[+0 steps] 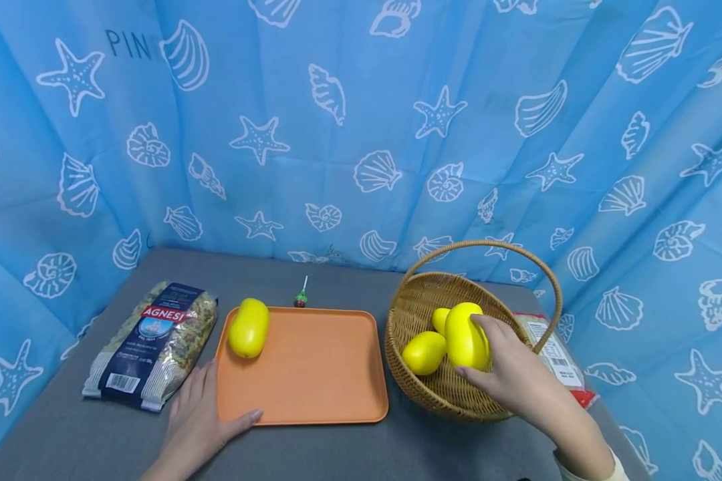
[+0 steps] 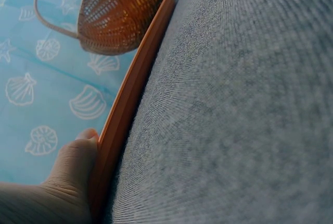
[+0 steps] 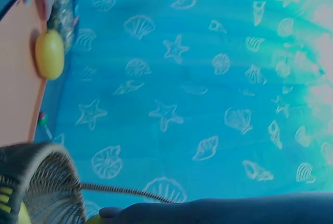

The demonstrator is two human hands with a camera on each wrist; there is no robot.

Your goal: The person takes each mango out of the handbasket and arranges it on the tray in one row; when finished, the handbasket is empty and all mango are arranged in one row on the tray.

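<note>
The right hand (image 1: 511,357) is clamped on a yellow fruit (image 1: 464,335), thumb on the near side, fingers over its right; the fruit is within the mouth of the wicker basket (image 1: 451,403), towards the right edge of the table (image 1: 313,457); a front fruit (image 1: 424,353) and a partly hidden fruit (image 1: 439,319) lie just to its left, though whether they touch it I cannot tell.

An even hold round the thick middle should suit that smooth skin better than a pinch at one end; the handle (image 1: 558,304) arches over the opening, so a path on its near side seems safest; raising the wrist well over the rim, without dragging, should spare the basket a tip.

The left hand (image 1: 198,414) has its fingers extended along the left edge of the tray (image 1: 319,367), thumb apart from them on the near edge; light pressure should steady it; the tray fruit (image 1: 249,327) at the far left corner could roll if jolted.
</note>
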